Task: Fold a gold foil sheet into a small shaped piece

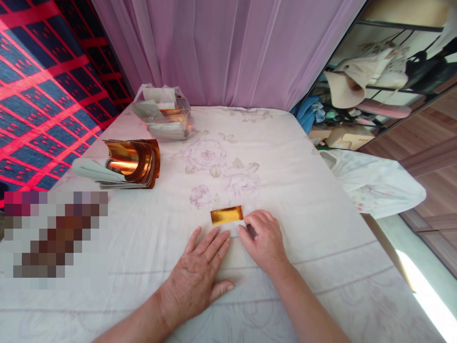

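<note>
A curled stack of gold foil sheets lies far left on the floral-sheeted bed, and a plastic bag of papers sits behind it near the purple curtain; nothing blocks either hand. The small gold foil piece lies flat mid-bed, long axis running left to right. The left hand rests flat and spread just below it. The right hand pinches at its right end, fingers curled.

Two bare hands, forearms uncovered (no sleeves, rings or watch visible)
</note>
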The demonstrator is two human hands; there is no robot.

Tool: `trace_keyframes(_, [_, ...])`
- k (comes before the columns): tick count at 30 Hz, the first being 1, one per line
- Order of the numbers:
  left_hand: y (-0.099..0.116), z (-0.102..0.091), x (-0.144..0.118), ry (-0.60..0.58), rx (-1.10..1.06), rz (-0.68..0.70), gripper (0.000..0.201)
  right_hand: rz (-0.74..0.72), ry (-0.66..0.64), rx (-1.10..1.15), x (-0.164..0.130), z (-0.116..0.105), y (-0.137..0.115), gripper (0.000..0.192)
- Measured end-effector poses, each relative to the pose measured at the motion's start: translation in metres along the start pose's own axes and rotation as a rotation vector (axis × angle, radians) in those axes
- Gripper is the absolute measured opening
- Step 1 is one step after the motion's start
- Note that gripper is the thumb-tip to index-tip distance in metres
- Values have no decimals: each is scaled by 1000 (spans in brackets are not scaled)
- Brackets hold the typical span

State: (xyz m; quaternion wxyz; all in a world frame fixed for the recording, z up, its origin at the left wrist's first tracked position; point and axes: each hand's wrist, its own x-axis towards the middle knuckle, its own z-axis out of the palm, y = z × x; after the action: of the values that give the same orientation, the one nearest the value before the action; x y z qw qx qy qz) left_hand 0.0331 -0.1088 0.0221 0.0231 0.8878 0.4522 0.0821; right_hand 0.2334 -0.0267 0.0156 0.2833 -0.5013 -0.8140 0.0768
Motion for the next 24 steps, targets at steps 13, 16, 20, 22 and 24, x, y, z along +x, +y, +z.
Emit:
trace_keyframes(13, [-1, -1, 1, -2, -25, -2, 71, 9, -5, 12, 0, -1, -1, 14])
trace_keyframes(16, [-1, -2, 1, 7, -26, 0, 72, 11, -13, 8, 0, -1, -1, 15])
trace_keyframes(20, [-1, -3, 2, 12, -30, -14, 73, 13, -12, 15, 0, 0, 0, 16])
trace_keyframes(22, [-1, -3, 4, 7, -36, -17, 74, 14, -8, 19, 1, 0, -1, 16])
trace_keyframes(24, [-1, -3, 5, -3, -44, -19, 75, 19, -6, 21, 1, 0, -1, 14])
